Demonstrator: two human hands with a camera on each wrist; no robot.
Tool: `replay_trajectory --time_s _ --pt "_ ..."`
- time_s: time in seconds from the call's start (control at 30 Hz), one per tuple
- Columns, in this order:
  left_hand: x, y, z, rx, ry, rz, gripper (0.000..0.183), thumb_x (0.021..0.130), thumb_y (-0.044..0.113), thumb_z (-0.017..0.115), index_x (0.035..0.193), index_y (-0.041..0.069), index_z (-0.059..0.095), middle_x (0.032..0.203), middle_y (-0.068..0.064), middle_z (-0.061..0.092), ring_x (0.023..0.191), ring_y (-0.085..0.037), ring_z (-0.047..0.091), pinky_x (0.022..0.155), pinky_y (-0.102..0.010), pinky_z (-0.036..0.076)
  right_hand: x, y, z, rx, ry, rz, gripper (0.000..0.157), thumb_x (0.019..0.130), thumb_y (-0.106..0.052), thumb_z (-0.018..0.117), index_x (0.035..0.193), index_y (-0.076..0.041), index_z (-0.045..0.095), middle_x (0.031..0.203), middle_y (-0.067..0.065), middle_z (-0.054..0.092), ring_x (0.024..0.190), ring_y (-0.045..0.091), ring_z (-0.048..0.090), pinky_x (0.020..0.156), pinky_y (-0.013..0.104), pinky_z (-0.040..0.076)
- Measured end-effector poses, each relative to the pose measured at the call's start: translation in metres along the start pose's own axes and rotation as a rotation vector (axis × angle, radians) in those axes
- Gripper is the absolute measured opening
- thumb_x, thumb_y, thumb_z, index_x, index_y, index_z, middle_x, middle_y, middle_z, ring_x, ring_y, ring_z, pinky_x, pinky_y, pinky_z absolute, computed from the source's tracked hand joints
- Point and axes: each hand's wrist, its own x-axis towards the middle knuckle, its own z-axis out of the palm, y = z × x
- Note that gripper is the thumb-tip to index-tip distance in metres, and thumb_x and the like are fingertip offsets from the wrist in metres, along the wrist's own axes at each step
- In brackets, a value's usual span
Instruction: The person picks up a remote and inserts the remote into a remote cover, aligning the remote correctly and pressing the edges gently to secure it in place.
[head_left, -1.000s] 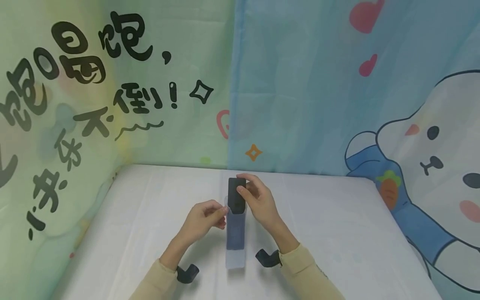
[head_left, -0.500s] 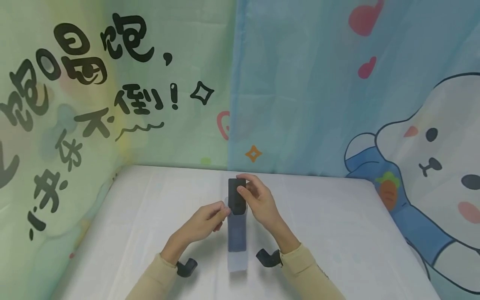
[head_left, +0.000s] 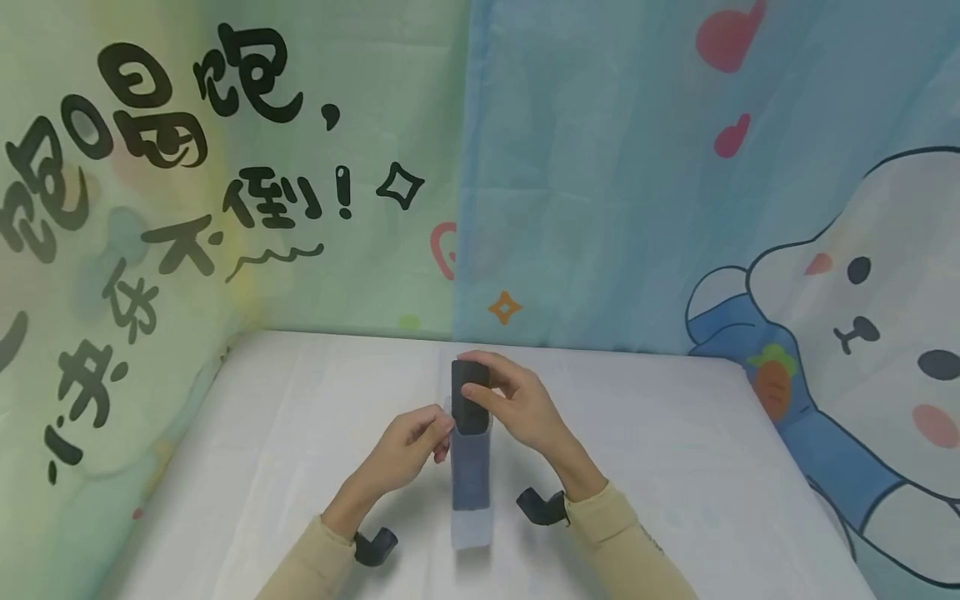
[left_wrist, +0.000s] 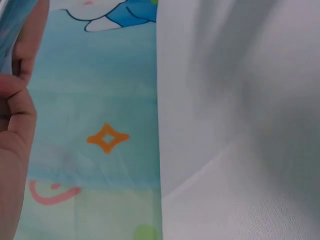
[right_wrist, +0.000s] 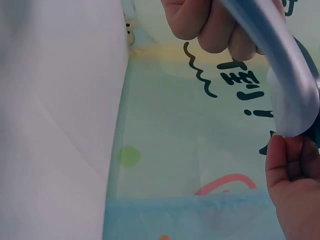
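A long bluish translucent sleeve [head_left: 471,471] is held up in front of me, its lower end paler. From its top mouth stands a black oblong block [head_left: 467,408], its lower part within the sleeve. My right hand [head_left: 517,404] pinches the block's upper part, thumb across the front face and fingers over the top and behind. At the sleeve's upper left edge, my left hand [head_left: 411,442] pinches the rim between thumb and fingers. The right wrist view shows the sleeve's curved side [right_wrist: 280,55] between both hands. The block's exact kind cannot be told.
A white-covered table [head_left: 315,392] lies beneath the hands. Behind it hang printed cloths, a green one [head_left: 360,275] with black lettering and a blue one [head_left: 600,208] with a cartoon animal. Dark curved pieces [head_left: 375,547] stick out at both wrists.
My right thumb and hand have shifted slightly left and lower on the black block. The block and sleeve have shifted slightly in view. My left hand keeps its grip on the sleeve.
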Motion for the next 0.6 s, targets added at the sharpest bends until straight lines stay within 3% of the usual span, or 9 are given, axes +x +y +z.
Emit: replay_trajectory --time_s 0.2,0.37,0.6 --pt "0.001 0.009 0.005 -0.004 0.111 0.053 0.031 0.107 0.004 0.043 0.078 0.006 0.053 0.069 0.0 0.052 0.061 -0.012 0.053 0.055 -0.031 0.048 0.004 0.011 0.0 -0.016 -0.036 0.011 0.039 0.094 0.007 0.064 0.132 0.006 0.057 0.12 0.017 0.064 0.092 0.021 0.059 0.074 0.034 0.047" --pt "0.005 0.014 0.008 -0.012 0.201 0.01 0.034 0.107 0.007 0.043 0.074 0.005 0.05 0.066 0.001 0.05 0.058 -0.011 0.053 0.054 -0.029 0.048 0.005 0.022 0.0 -0.002 -0.062 0.001 0.041 0.094 0.006 0.065 0.135 0.002 0.057 0.119 0.014 0.064 0.09 0.022 0.059 0.072 0.033 0.046" --pt "0.011 0.021 0.009 -0.039 0.267 -0.034 0.038 0.108 0.011 0.043 0.072 0.004 0.049 0.064 -0.001 0.048 0.056 -0.013 0.052 0.054 -0.026 0.047 0.004 0.024 0.003 0.018 -0.057 -0.027 0.041 0.097 -0.002 0.066 0.136 -0.004 0.058 0.115 0.007 0.065 0.088 0.022 0.06 0.07 0.032 0.046"
